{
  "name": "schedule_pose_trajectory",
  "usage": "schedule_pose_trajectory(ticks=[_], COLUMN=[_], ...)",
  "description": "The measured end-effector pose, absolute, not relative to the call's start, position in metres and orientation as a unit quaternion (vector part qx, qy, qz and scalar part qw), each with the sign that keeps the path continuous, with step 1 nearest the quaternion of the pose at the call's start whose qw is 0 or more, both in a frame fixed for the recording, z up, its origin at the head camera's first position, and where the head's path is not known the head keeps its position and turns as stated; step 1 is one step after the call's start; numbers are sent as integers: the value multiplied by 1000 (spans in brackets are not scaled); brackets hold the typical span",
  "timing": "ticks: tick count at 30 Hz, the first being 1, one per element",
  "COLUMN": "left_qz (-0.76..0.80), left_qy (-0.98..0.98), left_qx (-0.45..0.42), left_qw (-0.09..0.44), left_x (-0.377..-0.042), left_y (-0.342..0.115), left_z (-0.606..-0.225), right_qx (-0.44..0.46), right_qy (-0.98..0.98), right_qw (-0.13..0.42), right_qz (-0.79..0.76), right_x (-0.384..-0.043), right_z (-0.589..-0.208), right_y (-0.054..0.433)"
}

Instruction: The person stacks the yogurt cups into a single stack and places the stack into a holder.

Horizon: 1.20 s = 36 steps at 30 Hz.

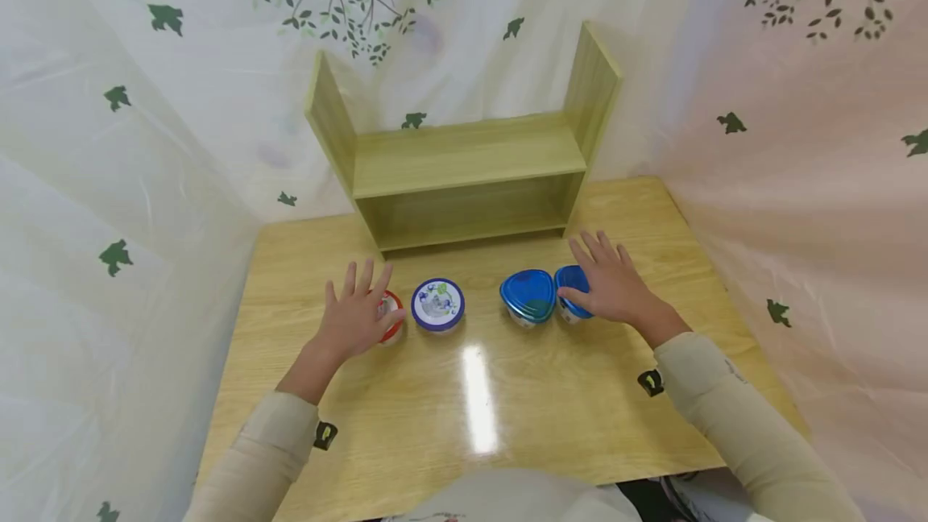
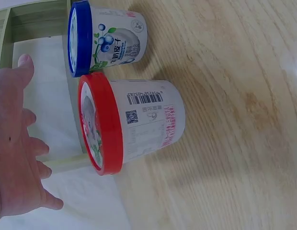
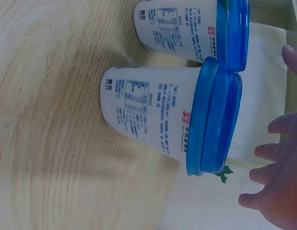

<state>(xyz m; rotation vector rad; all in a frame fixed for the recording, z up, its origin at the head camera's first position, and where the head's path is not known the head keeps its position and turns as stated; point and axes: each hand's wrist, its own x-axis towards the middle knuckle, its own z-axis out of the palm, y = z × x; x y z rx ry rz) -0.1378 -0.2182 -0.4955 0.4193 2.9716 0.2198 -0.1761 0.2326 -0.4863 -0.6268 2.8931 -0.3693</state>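
Note:
My left hand [image 1: 355, 318] hovers with spread fingers over a white tub with a red lid [image 2: 103, 124], and partly covers it in the head view. Just right of that tub stands a tub with a dark blue lid [image 1: 438, 304] and blueberry print. Over on the right, two white tubs with clear blue lids stand side by side: the inner blue-lidded tub [image 1: 528, 296] and the outer blue-lidded tub [image 3: 153, 112]. Above the outer one is my right hand [image 1: 612, 284], fingers spread. In the wrist views both hands are apart from the lids and hold nothing.
A greenish wooden shelf unit [image 1: 471, 155] with two levels stands at the back of the wooden table [image 1: 406, 425]. Behind and beside it hangs a white curtain [image 1: 217, 103] printed with leaves. Light glares off the table's middle.

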Motion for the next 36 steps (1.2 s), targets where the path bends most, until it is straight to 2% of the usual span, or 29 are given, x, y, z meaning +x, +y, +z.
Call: schedule_pose_trajectory(ticks=[5,13,22,29,36], left_qz=[102,150,210,317,359], left_qy=[984,978,973,947,922], left_qx=[130,113,74,-55,-129], left_qw=[66,86,58,-15,-71], left_x=[-132,-115,-114,-99,-89], left_y=[-220,-232,-245,-225,-211], left_z=[-500,-511,-532,-559,-578], right_qx=[-214,-227,-269,-246,-143], right_qy=[966,961,928,883,916], right_qw=[76,39,5,30,67], right_qz=[-124,-152,-260,-399,-368], right_x=[-175,-166,-140,-128,-125], right_z=[-488,-480,-469,-487,-526], right_y=[230,211,161,98,38])
